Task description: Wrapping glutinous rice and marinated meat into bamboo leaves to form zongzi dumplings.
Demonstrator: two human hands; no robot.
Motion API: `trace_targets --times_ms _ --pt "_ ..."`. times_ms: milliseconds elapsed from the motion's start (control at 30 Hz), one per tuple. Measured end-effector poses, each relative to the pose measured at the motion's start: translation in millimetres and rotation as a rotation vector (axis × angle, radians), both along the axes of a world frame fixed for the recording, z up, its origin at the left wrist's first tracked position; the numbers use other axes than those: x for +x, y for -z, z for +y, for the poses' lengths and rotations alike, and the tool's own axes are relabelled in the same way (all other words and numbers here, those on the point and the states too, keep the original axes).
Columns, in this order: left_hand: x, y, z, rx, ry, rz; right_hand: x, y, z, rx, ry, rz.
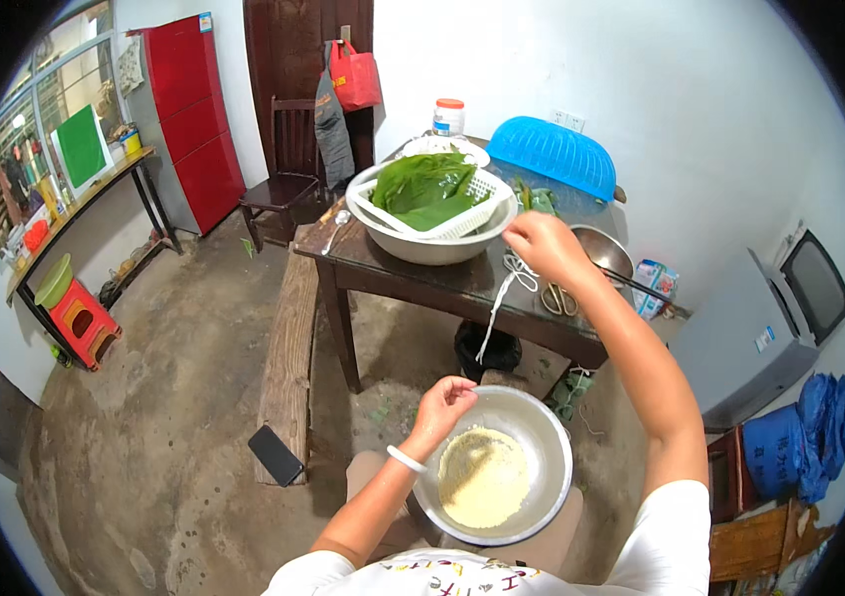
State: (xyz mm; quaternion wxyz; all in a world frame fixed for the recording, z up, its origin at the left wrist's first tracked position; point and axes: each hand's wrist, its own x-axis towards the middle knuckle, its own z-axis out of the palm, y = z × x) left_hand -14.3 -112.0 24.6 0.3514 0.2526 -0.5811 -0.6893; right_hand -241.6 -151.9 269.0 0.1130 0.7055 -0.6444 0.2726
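Observation:
My right hand (542, 242) is over the near table edge, its fingertips drawn together just above a looped white string (515, 276). A strand hangs down from the edge; whether my fingers grip it is unclear. My left hand (445, 410), loosely curled with no object visible in it, is over the rim of a metal basin (549, 454) on my lap. Pale yellow grains (483, 480) cover the basin's bottom. On the table, broad green leaves (422, 186) lie in a white plastic basket (486, 212), set in a larger metal basin (430, 249). Scissors (559, 299) lie beside my right forearm.
Behind my right hand are a metal bowl (605, 249) with dark chopsticks (638, 287) and a blue plastic cover (553, 153). A wooden bench (288, 357) with a phone (275, 455) stands left. Below the table (422, 287) is a black-lined bin (493, 350).

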Motion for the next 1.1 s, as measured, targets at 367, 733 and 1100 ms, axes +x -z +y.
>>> trace_targets --times_ms 367,733,1100 --pt "35.3 -1.6 -27.8 0.052 -0.074 -0.021 64.5 12.8 -196.3 0.626 -0.019 0.303" --pt "35.8 -19.2 -55.4 0.041 -0.095 0.056 -7.2 -22.3 -195.0 0.191 -0.038 -0.048" --pt "-4.6 -129.2 -111.8 0.221 0.133 0.256 -58.1 -36.8 -125.9 0.132 -0.332 -1.234"
